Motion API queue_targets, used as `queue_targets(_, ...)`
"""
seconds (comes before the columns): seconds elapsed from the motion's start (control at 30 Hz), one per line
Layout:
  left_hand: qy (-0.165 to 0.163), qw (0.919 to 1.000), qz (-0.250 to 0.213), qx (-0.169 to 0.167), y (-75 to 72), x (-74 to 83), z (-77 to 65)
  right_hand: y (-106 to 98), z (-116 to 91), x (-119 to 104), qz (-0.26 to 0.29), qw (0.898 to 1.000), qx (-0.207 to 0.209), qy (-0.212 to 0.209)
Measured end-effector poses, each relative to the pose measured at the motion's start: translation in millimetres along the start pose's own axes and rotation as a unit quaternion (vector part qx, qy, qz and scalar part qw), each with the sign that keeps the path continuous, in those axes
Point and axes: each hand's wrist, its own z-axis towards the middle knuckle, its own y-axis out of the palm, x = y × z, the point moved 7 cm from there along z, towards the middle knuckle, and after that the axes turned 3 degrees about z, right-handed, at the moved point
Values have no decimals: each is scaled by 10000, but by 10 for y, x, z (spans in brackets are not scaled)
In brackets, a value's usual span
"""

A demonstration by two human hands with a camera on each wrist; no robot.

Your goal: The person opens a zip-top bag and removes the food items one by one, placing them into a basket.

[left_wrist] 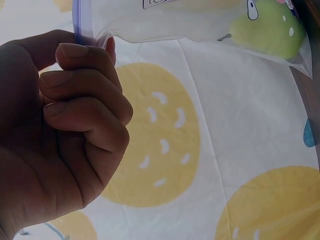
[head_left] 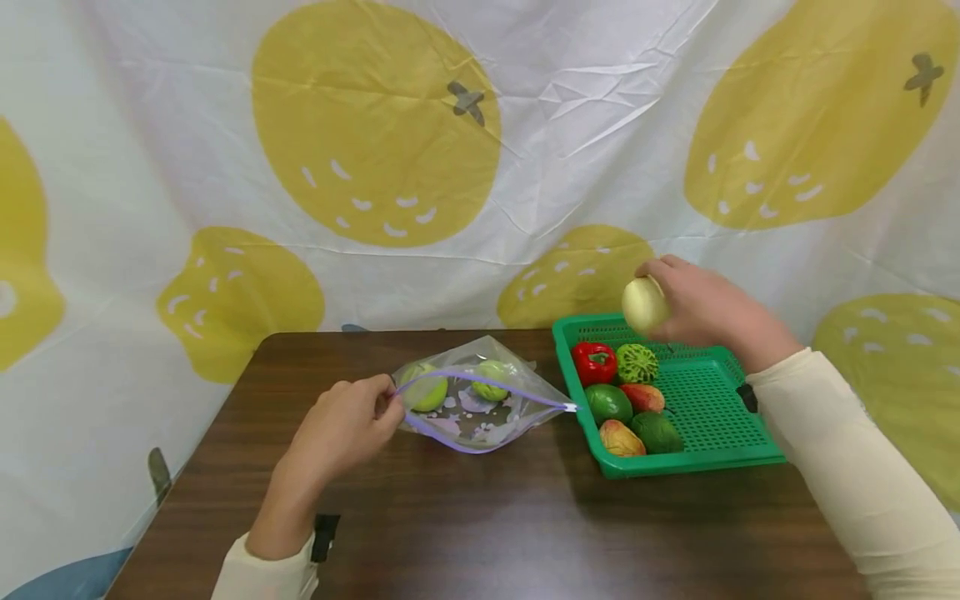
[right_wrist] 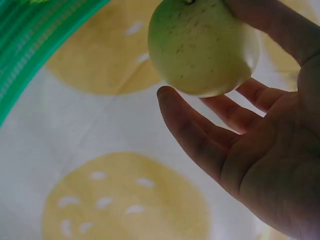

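My left hand [head_left: 341, 427] pinches the left corner of a clear zip bag [head_left: 517, 429] by its purple seal, its other fingers curled. The bag lies on the table with its mouth spread, and its white slider is at the right end. Inside are two green fruits; the left one [head_left: 429, 390] shows a stem and looks like a pear [left_wrist: 267, 31] in the left wrist view. Above the green basket [head_left: 588, 425], my right hand [head_left: 701, 307] holds a pale yellow-green apple [right_wrist: 202, 50] between thumb and fingers, raised well off the basket floor.
Filling the basket's left side are a red bell pepper [head_left: 594, 363], a striped green gourd [head_left: 637, 363], mangoes and an avocado-like fruit [head_left: 657, 432]. Brown wood table [head_left: 480, 533] lies under everything. A lemon-print cloth [head_left: 420, 283] hangs close behind the table.
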Motion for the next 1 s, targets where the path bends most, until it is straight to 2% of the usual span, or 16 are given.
queue_targets(0.2, 4, 10000, 33, 10, 13, -2, -3, 134, 16, 482, -137, 9975, -498, 487)
queue_targets(0.43, 8, 10000, 51, 47, -4, -3, -10, 418, 15, 834, 11, 9858, -1309, 1054)
queue_targets(0.67, -16, 10000, 30, 9, -5, 5, -20, 689, -34, 989, 100, 9693, -1962, 1476)
queue_targets(0.87, 20, 10000, 34, 31, -5, 5, -24, 882, -53, 1028, 175, 9550, -2259, 1911)
queue_targets(1.0, 22, 10000, 15, 9, 3, -2, -22, 955, -55, 1053, 141, 9510, -2321, 2036)
